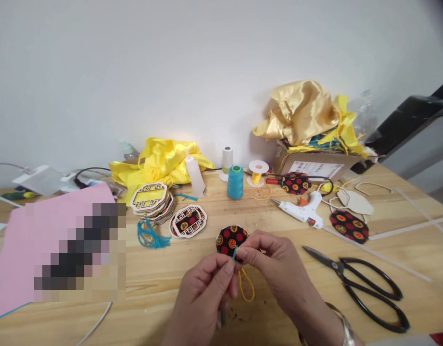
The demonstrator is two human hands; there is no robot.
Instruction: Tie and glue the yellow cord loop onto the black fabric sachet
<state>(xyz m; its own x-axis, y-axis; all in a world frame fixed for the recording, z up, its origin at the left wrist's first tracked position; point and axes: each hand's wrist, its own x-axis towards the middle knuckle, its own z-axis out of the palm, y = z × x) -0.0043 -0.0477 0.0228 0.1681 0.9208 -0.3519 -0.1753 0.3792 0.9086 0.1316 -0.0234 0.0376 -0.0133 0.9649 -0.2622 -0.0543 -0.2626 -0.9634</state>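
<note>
Both hands meet near the front middle of the table. Between the fingertips of my left hand [210,293] and my right hand [275,264] is a short piece of teal cord [234,253], pinched from both sides. Just behind the fingers lies a black patterned fabric disc [230,239] with red and orange flowers, partly covered by my right fingers. A yellow cord loop [247,288] hangs out below the hands. Something thin and grey [222,318] shows beneath my left hand; I cannot make out what it is.
Black scissors [342,270] and a white glue gun [303,211] lie at right. Behind stand a teal thread cone [235,183] and a cardboard box [315,166] with fabric. Wooden frames [151,199], teal cord scraps [151,234] and pink paper [55,221] are at left.
</note>
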